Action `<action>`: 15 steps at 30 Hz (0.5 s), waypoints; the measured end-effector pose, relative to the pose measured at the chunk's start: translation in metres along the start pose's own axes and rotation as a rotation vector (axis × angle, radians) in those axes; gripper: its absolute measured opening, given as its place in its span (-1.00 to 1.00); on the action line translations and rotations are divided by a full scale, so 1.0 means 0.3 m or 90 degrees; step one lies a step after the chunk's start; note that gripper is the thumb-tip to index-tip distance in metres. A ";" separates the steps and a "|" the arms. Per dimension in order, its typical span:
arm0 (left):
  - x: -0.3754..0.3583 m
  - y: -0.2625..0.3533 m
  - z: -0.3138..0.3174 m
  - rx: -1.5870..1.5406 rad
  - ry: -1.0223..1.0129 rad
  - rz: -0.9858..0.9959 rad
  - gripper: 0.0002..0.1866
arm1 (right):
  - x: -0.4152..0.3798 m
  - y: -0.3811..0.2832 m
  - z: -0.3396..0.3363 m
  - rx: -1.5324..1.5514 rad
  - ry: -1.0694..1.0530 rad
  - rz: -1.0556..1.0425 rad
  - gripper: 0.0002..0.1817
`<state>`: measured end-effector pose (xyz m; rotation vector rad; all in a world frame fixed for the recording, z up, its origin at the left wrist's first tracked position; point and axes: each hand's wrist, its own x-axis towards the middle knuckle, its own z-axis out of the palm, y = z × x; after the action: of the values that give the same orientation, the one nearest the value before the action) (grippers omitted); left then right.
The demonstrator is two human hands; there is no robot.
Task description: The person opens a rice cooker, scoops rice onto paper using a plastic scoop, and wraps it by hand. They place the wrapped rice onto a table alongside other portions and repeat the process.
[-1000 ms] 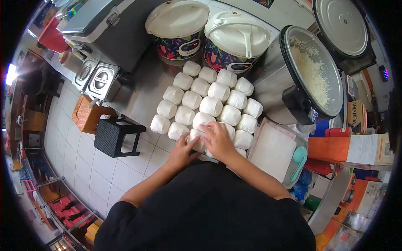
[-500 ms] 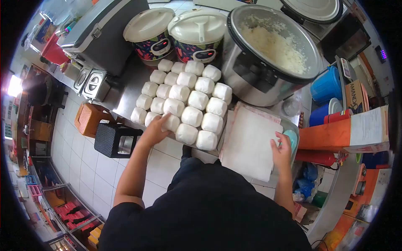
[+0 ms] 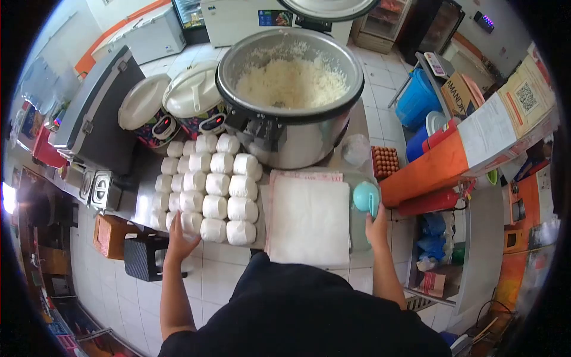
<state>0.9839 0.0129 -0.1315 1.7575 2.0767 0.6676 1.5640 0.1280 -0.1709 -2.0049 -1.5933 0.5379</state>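
Observation:
My left hand point(image 3: 181, 239) rests against the near edge of a block of white paper-wrapped packets point(image 3: 216, 184), stacked in rows on the steel table. Its thumb and fingers are apart, with no packet lifted. At the right, my right hand point(image 3: 376, 229) is closed on the handle of a turquoise plastic cup point(image 3: 364, 196), above a pale tray point(image 3: 359, 239). Between the hands lies a stack of white wrapping paper sheets point(image 3: 309, 220), partly over the tray. Behind the paper stands a large open rice cooker point(image 3: 291, 140) containing white cooked rice point(image 3: 288, 83).
Two lidded, flower-patterned pots point(image 3: 193, 95) and a grey cooler box point(image 3: 98, 113) stand back left. Beyond the tray are a clear plastic bag point(image 3: 355, 150) and a carton of eggs point(image 3: 385, 160). Black and orange stools point(image 3: 143, 257) stand below the table's left edge.
My view has swung to the right and up. My right hand has moved from beside the paper onto the turquoise cup's handle. My left hand stays by the packets.

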 end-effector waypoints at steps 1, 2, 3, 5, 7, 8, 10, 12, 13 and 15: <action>-0.005 0.006 -0.029 -0.004 0.010 0.003 0.10 | 0.011 -0.003 -0.001 0.096 0.056 0.024 -0.38; -0.001 0.018 -0.065 -0.019 0.033 -0.026 0.08 | 0.049 -0.061 -0.037 0.096 0.065 0.016 -0.38; 0.011 0.015 -0.083 -0.035 0.052 -0.054 0.06 | 0.101 -0.131 -0.085 0.220 0.113 0.035 -0.39; 0.068 0.046 -0.111 -0.107 0.139 -0.117 -0.07 | 0.202 -0.363 -0.235 0.400 0.114 0.031 -0.44; 0.167 0.170 -0.184 -0.145 0.194 -0.076 -0.16 | 0.323 -0.658 -0.387 0.383 0.056 -0.136 -0.50; 0.231 0.202 -0.188 -0.146 0.198 -0.072 -0.16 | 0.402 -0.774 -0.413 0.306 0.047 -0.279 -0.53; 0.363 0.275 -0.183 -0.300 0.214 0.074 -0.17 | 0.627 -0.985 -0.377 0.036 0.153 -0.679 -0.56; 0.498 0.429 -0.154 -0.398 0.185 0.131 -0.13 | 0.803 -1.183 -0.254 -0.059 -0.010 -0.631 -0.62; 0.560 0.506 -0.135 -0.439 0.164 0.154 -0.07 | 0.891 -1.267 -0.176 -0.165 -0.095 -0.597 -0.68; 0.677 0.638 -0.085 -0.496 0.149 0.186 0.06 | 1.028 -1.372 0.002 -0.297 -0.188 -0.606 -0.77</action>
<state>1.0919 0.2330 0.0043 1.5468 1.3635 1.5717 1.3187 0.4999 0.0862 -1.1913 -2.7666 0.0757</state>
